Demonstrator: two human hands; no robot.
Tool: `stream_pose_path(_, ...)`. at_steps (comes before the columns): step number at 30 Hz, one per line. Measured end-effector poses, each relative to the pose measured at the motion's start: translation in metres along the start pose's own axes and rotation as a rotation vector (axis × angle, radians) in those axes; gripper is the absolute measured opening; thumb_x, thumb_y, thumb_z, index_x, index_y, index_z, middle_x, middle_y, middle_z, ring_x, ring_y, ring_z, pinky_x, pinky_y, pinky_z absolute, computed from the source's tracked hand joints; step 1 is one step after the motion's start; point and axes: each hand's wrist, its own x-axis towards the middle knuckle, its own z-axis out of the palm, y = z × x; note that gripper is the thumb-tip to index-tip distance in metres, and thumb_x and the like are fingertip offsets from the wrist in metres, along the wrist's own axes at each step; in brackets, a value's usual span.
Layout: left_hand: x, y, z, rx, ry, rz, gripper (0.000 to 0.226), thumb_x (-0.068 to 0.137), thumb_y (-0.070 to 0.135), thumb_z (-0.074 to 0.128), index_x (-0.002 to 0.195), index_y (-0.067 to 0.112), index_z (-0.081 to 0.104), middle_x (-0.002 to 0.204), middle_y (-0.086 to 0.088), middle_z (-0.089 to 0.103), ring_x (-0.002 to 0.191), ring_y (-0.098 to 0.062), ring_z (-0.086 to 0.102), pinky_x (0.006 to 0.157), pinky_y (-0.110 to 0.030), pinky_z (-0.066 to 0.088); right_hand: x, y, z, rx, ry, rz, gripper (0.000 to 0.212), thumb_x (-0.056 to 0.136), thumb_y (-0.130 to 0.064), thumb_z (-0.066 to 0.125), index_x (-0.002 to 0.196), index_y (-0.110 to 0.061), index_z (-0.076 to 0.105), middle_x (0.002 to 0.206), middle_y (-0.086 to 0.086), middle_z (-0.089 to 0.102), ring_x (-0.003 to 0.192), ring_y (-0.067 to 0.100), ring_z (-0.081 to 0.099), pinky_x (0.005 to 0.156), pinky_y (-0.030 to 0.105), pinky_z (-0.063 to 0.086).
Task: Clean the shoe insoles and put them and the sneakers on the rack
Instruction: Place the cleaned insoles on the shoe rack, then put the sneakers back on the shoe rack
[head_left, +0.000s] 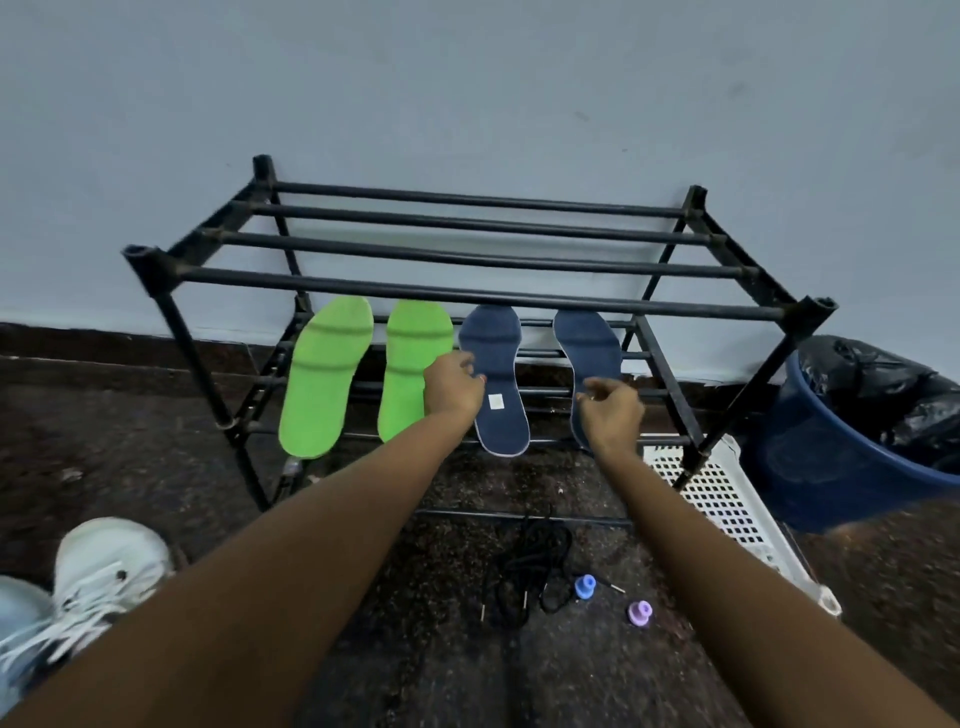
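Note:
A black metal shoe rack (483, 299) stands against the wall. On its lower shelf lie two green insoles (324, 379) (410, 364) and two navy insoles. My left hand (454, 387) pinches the left edge of the left navy insole (496, 364), with the thumb on top of it. My right hand (613, 410) has curled fingers at the heel half of the right navy insole (589, 343) and hides that half. A white sneaker (109, 561) with white laces sits on the floor at the lower left, and a second pale sneaker (21, 618) is partly cut off beside it.
Loose black laces (530, 571) lie on the dark speckled floor in front of the rack, with a small blue piece (585, 587) and a purple piece (640, 613). A white perforated crate (727, 499) and a blue bin with a black bag (841, 457) stand to the right.

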Motion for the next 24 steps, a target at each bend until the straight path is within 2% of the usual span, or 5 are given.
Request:
stream_pose_path(3, -0.030, -0.002, -0.027, 0.022, -0.025, 0.011, 0.036, 0.089, -0.002, 0.056, 0.125, -0.001, 0.056, 0.123, -0.018, 0.061, 0.113, -0.026, 0.058, 0.094, -0.024, 0.041, -0.040, -0.015, 0.004, -0.010, -0.107, -0.068, 0.021, 0.084, -0.001, 0.060, 0.104, 0.003, 0.064, 0.099, 0.017, 0.066, 0.096, 0.025, 0.060, 0.077, 0.015, 0.037)
stream_pose_path(5, -0.050, -0.006, -0.050, 0.037, -0.027, 0.009, 0.038, 0.090, -0.001, 0.056, 0.127, -0.002, 0.054, 0.124, -0.019, 0.060, 0.115, -0.025, 0.057, 0.092, -0.020, 0.040, -0.067, -0.027, 0.004, -0.033, -0.183, -0.112, 0.024, 0.084, -0.002, 0.060, 0.107, 0.004, 0.062, 0.103, 0.016, 0.066, 0.098, 0.025, 0.060, 0.083, 0.021, 0.040)
stream_pose_path(8, -0.073, -0.010, -0.086, 0.063, -0.016, -0.012, 0.040, 0.090, -0.001, 0.056, 0.130, -0.001, 0.052, 0.126, -0.019, 0.058, 0.117, -0.025, 0.055, 0.095, -0.022, 0.039, -0.104, -0.047, 0.001, -0.092, -0.283, -0.195, 0.033, 0.086, -0.006, 0.060, 0.118, 0.003, 0.057, 0.116, 0.017, 0.061, 0.108, 0.026, 0.056, 0.092, 0.027, 0.041)
stream_pose_path(17, -0.153, -0.011, -0.201, 0.186, 0.159, 0.061, 0.041, 0.091, 0.008, 0.057, 0.132, 0.012, 0.054, 0.127, -0.012, 0.060, 0.114, -0.028, 0.058, 0.097, -0.041, 0.046, -0.204, -0.118, 0.004, -0.346, -0.489, -0.524, 0.046, 0.088, -0.015, 0.059, 0.131, -0.005, 0.047, 0.131, 0.014, 0.052, 0.115, 0.027, 0.051, 0.094, 0.031, 0.038)
stream_pose_path(24, -0.233, -0.049, -0.295, 0.395, 0.273, 0.068, 0.043, 0.096, 0.017, 0.048, 0.139, 0.019, 0.046, 0.138, -0.004, 0.052, 0.124, -0.024, 0.050, 0.096, -0.031, 0.040, -0.278, -0.151, 0.028, -0.663, -0.651, -0.760, 0.061, 0.088, -0.028, 0.058, 0.139, -0.007, 0.032, 0.135, 0.018, 0.044, 0.123, 0.032, 0.042, 0.099, 0.036, 0.036)
